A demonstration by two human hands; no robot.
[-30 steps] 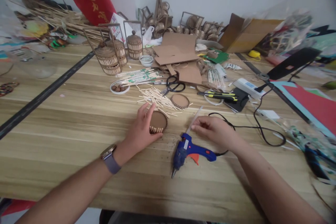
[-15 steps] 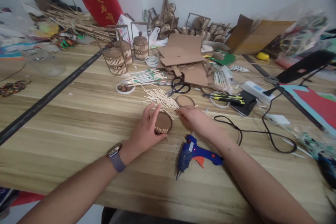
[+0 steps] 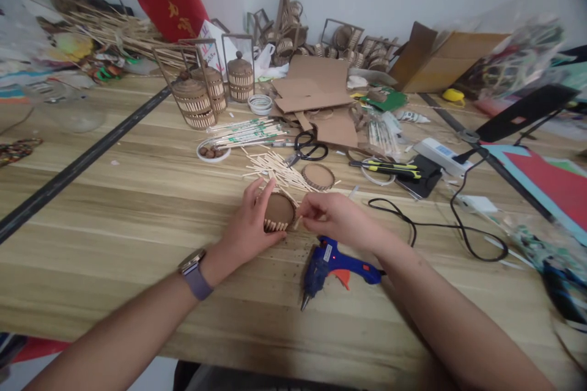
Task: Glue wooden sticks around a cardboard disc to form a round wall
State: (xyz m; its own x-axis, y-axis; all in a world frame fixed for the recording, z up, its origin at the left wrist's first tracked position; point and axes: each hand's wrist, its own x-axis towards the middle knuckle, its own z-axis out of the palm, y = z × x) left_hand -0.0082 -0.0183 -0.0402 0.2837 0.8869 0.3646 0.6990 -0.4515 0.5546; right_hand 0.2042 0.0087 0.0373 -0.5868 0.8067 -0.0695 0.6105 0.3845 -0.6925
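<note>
My left hand (image 3: 250,214) curls round the left side of a round brown cardboard base (image 3: 280,210), thumb along its near edge. Short pale sticks stand along that near rim. Beside the base's right edge, my right hand (image 3: 328,217) pinches a short wooden stick (image 3: 297,222) between thumb and fingertips. Just below my right hand lies a blue hot glue gun (image 3: 323,266) with an orange trigger, its nozzle toward me. Past the base, a loose heap of cut wooden sticks (image 3: 270,168) spreads over the table. A second round cardboard base (image 3: 318,176) lies right of the heap.
Black-handled scissors (image 3: 312,146), a white dish of brown pieces (image 3: 213,151) and yellow-black cutters (image 3: 389,168) lie farther back. Finished small lidded baskets (image 3: 192,101) stand behind at left. Cardboard sheets (image 3: 316,88) are stacked at the middle back. A black cable (image 3: 440,229) loops on the right.
My right hand has come back from the stick heap toward the near right edge of the base, with a short stick in its fingertips. My left hand stays on the base.
</note>
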